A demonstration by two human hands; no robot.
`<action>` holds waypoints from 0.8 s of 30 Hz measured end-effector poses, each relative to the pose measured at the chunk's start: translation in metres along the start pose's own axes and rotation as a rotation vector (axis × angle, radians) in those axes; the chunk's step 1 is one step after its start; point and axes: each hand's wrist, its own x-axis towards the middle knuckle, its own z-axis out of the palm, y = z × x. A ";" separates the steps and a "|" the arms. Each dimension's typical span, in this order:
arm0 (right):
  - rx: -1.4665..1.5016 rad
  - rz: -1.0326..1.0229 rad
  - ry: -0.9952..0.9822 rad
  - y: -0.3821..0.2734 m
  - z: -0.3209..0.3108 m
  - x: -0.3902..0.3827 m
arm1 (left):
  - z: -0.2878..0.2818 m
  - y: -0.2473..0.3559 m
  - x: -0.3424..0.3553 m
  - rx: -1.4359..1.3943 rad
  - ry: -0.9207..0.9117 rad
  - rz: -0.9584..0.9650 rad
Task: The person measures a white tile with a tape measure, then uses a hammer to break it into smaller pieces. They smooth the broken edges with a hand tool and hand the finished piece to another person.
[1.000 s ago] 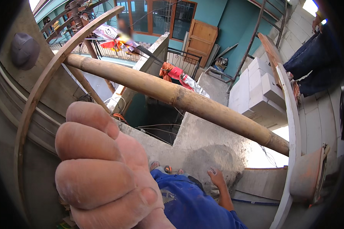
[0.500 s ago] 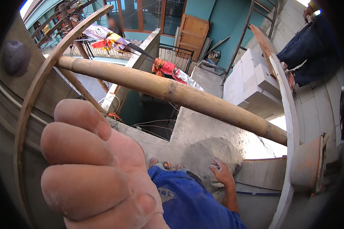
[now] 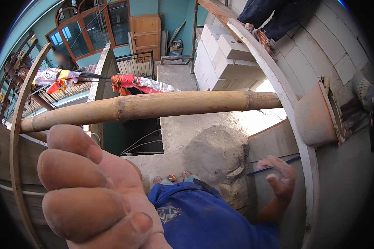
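My left hand (image 3: 91, 191) is raised large and close, its fingers curled in toward the palm. Whatever it may hold is hidden. My right hand (image 3: 280, 176), dusted pale, is lifted at the right with thumb and fingers apart and nothing between them. It is nearest to a white-edged plank (image 3: 297, 124). Ahead of both hands a thick bamboo pole (image 3: 166, 104) runs across, reaching the plank on the right and a thin wooden strip (image 3: 16, 137) on the left. Below the pole, a grey patch of sand or mortar (image 3: 216, 145) lies on the concrete by my feet.
A worn orange-grey tub (image 3: 316, 118) stands at the right by the plank. White blocks (image 3: 226, 58) are stacked beyond the pole. Another person's dark-trousered legs (image 3: 278, 16) are at upper right. A dark opening (image 3: 131, 141) drops away left of the concrete. Someone else (image 3: 66, 61) is at far left.
My right hand has moved right and away from the grey patch. The view has turned, so the pole now lies more level. My left hand stays curled close up.
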 end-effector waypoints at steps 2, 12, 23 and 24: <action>-0.120 -0.055 0.366 -0.019 -0.047 -0.027 | 0.007 -0.006 0.000 -0.059 0.013 0.000; -0.223 0.516 1.238 0.042 -0.309 -0.034 | 0.033 -0.014 0.002 -0.176 -0.042 0.033; 0.633 0.585 0.803 0.120 -0.336 -0.016 | 0.076 0.004 -0.007 -0.156 -0.048 -0.250; 0.635 0.580 0.790 0.123 -0.344 -0.032 | 0.098 0.001 -0.022 -0.208 -0.040 -0.346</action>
